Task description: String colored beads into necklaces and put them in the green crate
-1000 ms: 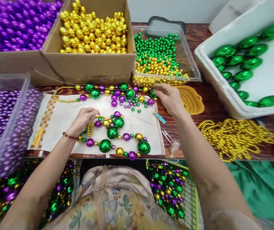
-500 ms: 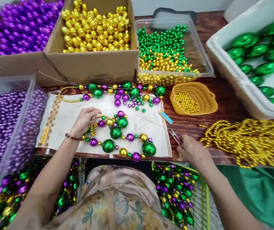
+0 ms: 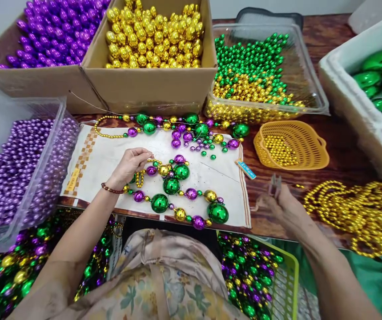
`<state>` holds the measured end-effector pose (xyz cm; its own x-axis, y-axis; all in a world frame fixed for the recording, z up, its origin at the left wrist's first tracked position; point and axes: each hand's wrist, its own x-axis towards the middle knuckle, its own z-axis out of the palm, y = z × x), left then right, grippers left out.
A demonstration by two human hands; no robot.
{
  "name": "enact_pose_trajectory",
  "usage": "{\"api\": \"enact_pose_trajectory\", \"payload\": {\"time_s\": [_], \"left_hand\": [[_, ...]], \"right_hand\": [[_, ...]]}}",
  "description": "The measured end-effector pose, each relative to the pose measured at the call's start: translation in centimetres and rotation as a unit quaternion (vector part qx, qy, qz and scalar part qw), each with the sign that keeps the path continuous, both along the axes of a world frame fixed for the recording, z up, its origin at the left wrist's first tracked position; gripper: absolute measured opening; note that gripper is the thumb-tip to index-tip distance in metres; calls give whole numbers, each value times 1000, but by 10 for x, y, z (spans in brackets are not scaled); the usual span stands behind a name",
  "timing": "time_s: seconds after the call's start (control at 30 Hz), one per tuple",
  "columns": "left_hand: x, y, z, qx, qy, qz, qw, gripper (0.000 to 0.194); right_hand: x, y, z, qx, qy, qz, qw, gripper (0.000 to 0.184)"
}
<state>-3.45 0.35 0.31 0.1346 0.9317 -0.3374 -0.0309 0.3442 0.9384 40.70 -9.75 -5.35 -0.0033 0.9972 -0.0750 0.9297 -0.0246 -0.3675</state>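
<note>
My left hand (image 3: 129, 166) is closed in a pinch over the white towel, fingertips on the end of a bead necklace (image 3: 159, 203). The necklace mixes green, purple and gold balls and curves across the towel. Whether the fingers grip its small gold beads or its thread is too fine to tell. My right hand (image 3: 286, 206) is wrapped around a small pair of pliers (image 3: 275, 184), metal jaws upward, over the wood right of the towel; its fingers are a little blurred. A second bead necklace (image 3: 149, 128) lies along the towel's (image 3: 117, 146) far edge, with loose beads beside it.
Cardboard boxes of purple balls (image 3: 60, 35) and gold balls (image 3: 154, 38) stand behind. Clear tubs hold purple beads (image 3: 17, 164) and green and gold beads (image 3: 251, 66). An orange basket (image 3: 307, 144), gold bead strands (image 3: 360, 213) and a white foam box (image 3: 347, 102) are right.
My right hand has turned the pliers from pointing left to pointing upward and moved slightly right. The whole view has shifted; my left hand keeps its pinch at the necklace end.
</note>
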Motion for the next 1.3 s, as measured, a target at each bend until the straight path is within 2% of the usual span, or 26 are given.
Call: {"api": "enact_pose_trajectory", "payload": {"time_s": [0.1,0.17,0.23,0.3,0.4,0.6,0.9,1.13,1.23,1.3], "left_hand": [[0,0,0,2,9,0,1000,23],[0,1,1,5,19,-2,1000,23],[0,1,2,10,30,-6,999,23],[0,2,2,15,37,-11,999,23],[-1,4,2,21,37,-16,999,22],[-1,7,-1,18,34,-19,999,22],[-2,9,0,22,41,-32,998,23],[-1,7,3,27,53,-58,997,21],[-1,6,4,24,57,-70,996,20],[-3,5,3,27,64,-65,996,19]], "right_hand": [[-35,27,21,17,88,76,993,23],[-69,46,39,7,79,120,990,29],[-108,64,58,-7,-23,143,989,33],[-143,82,75,-28,-127,174,976,37],[-181,105,88,-36,-199,220,954,39],[-205,135,73,-38,-208,272,939,32],[-229,149,63,-65,-195,269,941,34],[-238,159,49,-64,-174,286,940,32],[-239,165,52,-73,-161,270,947,31],[-229,166,60,-77,-160,237,955,32]]}}
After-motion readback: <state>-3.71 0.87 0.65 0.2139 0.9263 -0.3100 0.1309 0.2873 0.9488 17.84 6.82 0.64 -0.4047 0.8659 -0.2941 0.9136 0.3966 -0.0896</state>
